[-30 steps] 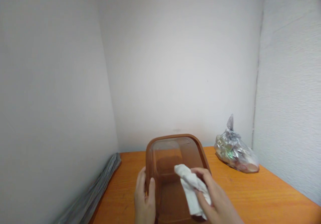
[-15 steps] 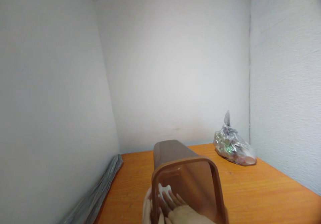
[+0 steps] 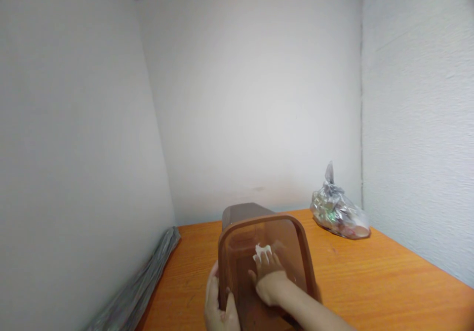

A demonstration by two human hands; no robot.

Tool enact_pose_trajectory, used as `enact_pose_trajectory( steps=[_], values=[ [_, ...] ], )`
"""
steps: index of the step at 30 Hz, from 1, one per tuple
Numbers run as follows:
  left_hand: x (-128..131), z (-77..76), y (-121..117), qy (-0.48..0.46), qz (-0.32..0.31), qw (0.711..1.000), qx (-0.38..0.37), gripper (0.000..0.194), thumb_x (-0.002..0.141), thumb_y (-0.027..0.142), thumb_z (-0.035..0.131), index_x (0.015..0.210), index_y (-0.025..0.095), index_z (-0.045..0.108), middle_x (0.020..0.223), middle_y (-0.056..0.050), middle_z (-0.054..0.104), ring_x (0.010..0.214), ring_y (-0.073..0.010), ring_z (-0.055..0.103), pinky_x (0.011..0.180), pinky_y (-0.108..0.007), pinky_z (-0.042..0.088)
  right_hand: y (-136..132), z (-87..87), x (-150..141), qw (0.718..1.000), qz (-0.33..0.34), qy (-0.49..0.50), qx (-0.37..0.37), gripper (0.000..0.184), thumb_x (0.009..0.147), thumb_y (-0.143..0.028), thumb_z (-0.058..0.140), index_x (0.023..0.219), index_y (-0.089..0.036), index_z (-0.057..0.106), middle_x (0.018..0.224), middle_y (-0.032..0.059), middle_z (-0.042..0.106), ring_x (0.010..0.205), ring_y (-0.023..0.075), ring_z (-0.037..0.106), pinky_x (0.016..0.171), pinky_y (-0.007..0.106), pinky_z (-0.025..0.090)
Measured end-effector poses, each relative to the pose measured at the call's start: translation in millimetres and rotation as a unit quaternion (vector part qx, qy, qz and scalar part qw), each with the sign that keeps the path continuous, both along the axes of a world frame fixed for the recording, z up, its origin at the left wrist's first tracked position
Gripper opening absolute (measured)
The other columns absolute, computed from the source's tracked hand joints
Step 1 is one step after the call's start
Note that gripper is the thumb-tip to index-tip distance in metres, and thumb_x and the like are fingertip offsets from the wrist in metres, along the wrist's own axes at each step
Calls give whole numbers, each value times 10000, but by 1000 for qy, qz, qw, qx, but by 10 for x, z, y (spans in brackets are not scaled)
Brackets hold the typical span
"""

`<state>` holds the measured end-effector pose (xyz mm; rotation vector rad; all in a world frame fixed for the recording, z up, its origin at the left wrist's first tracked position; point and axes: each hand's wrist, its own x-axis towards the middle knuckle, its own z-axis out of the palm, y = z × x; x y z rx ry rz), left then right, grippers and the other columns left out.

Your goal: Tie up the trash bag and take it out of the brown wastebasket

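A brown plastic bin [image 3: 264, 222] is tipped so its open mouth faces me, above the wooden table. My left hand [image 3: 218, 301] grips its left rim, thumb on the near side and fingers around the outside. Inside the bin, my right hand [image 3: 272, 276] reaches in from the lower right. Its fingers are stretched out and press a crumpled white tissue [image 3: 262, 251] against the inner wall. Part of the tissue is hidden beneath the fingers.
The orange wooden table [image 3: 355, 271] is bounded by white walls. A knotted clear plastic bag [image 3: 336, 212] with mixed contents stands at the back right. Along the left wall lies a long grey plastic bundle [image 3: 148, 276].
My right hand has slid the tissue up and to the right across the inside of the bin. The bin's mouth has shifted slightly up and left in view.
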<state>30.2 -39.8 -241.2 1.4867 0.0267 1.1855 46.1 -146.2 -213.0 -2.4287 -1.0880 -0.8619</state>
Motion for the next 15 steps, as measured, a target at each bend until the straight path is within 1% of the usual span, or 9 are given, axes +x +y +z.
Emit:
enact_pose_trajectory(
  steps=[1,3,5,7,9,11,13,15],
  values=[
    [-4,52,27,-7,-10,1000,8,414,864,245,465,1258,208,586,1338,-94,594,1287,-261,530,1092,-410,444,-84,32,39,1000,0,11,-6,411,970,-362,444,1363,-334,561,1424,-15,536,1295,305,506,1080,449,422],
    [-11,170,88,-19,-36,999,34,449,848,228,488,1287,210,575,1369,-92,574,1309,-255,509,1115,-408,415,-236,28,82,998,8,56,-42,445,975,-378,445,1386,-243,548,1423,66,534,1305,328,494,1087,486,416],
    [-10,303,163,-14,-56,997,59,483,847,230,509,1328,208,546,1410,-97,540,1337,-254,477,1140,-422,381,-356,-47,92,989,37,110,-95,512,972,-412,464,1431,-187,491,1454,117,481,1349,340,435,1105,503,394],
    [-2,459,251,-5,-69,994,88,497,852,216,505,1348,200,527,1423,-105,526,1339,-250,474,1150,-442,366,-460,-141,106,980,58,125,-143,546,968,-353,482,1477,-170,412,1498,132,396,1385,338,372,1119,517,367],
    [3,651,328,-1,-77,987,144,515,836,149,467,1344,192,534,1412,-105,539,1328,-239,484,1158,-455,350,-577,-210,146,981,48,78,-169,544,949,-210,473,1485,-157,394,1500,144,372,1372,340,386,1102,522,389],
    [-6,875,366,3,-85,972,220,534,817,99,442,1331,189,551,1400,-101,554,1324,-228,488,1164,-452,340,-706,-236,204,983,36,7,-180,553,919,-133,474,1469,-151,419,1475,151,407,1339,340,436,1083,518,416],
    [-22,1114,342,16,-95,951,293,529,806,78,445,1305,190,578,1398,-102,560,1330,-228,481,1166,-451,333,-813,-230,255,981,42,-53,-181,554,897,-149,526,1446,-170,451,1449,138,458,1313,334,478,1086,517,418],
    [-31,1337,257,38,-103,929,355,497,797,69,457,1253,193,615,1392,-110,566,1331,-241,480,1156,-459,340,-862,-218,286,979,52,-83,-177,532,895,-208,561,1420,-187,480,1431,126,496,1293,326,506,1094,510,412]
  ],
)
